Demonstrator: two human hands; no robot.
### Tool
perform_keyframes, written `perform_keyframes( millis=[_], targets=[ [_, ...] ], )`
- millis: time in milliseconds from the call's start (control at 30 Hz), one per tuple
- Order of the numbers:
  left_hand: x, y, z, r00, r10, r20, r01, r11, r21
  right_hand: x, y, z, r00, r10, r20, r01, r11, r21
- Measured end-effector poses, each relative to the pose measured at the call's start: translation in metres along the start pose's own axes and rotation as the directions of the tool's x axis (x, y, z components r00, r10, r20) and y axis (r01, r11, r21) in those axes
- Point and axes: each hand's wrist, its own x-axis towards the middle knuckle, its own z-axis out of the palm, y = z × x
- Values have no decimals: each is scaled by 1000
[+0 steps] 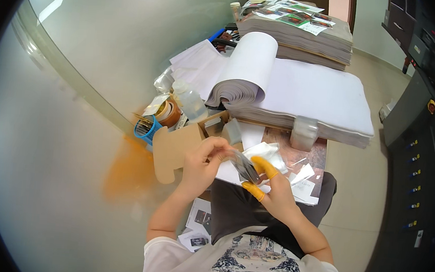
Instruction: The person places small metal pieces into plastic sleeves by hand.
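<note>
Hands raised over lap, left hand (202, 165) and right hand (274, 189) fingers both pinching small dark card stack (245, 167), wrists bent inward

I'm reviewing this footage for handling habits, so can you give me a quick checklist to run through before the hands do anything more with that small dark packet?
1. Both hands on the small dark glossy packet: ok, the left hand pinches its upper end and the right hand supports it from below.
2. Orange rubber finger cots in place: ok on the right hand; none seen on the left.
3. Packet contents: cannot tell, too small.
4. Open brown cardboard box within reach: ok, just left of the hands.
5. Tall stack of white paper sheets steady: ok, lying flat, its top sheets curled back.
</note>
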Motion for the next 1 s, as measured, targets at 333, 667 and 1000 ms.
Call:
perform_keyframes(
  millis=[333, 667, 1000],
  targets=[
    [-41, -38, 61, 868, -241, 435, 497, 411, -764, -25, 33, -8, 966, 183, 181, -257, 683, 684],
    [-88, -20, 99, 761, -457, 460, 537, 46, -842, -40, 11, -13, 949, 304, 80, -294, 949, -113],
    [-104, -23, 96, 711, -532, 460, 649, 244, -721, -35, -1, -21, 954, 108, -280, -195, 932, -305]
  ],
)
